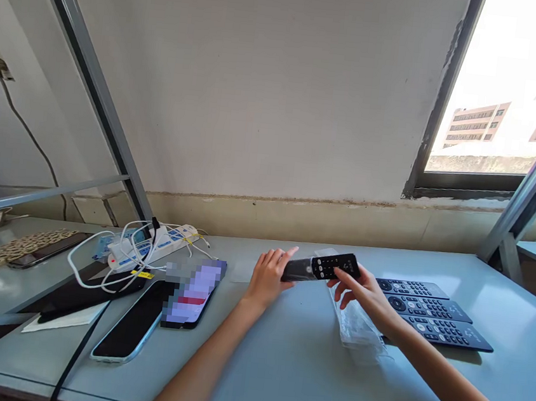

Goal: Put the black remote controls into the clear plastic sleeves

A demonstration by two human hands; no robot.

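Note:
A black remote control is held up a little above the desk, its buttons facing me. Its left part looks covered by a clear film. My left hand is closed around the remote's left end. At the other end my right hand grips the remote, with a finger over its face and the other fingers curled below. Crumpled clear plastic wrapping lies under my right hand, partly hidden by that forearm. To the right, three dark remotes rest side by side, partly covered by my right arm.
On the left lie a phone with a dark screen, a lit phone and a white power strip tangled in white cables. A black cable crosses the desk's front edge. Metal posts stand at both sides; a wall is behind.

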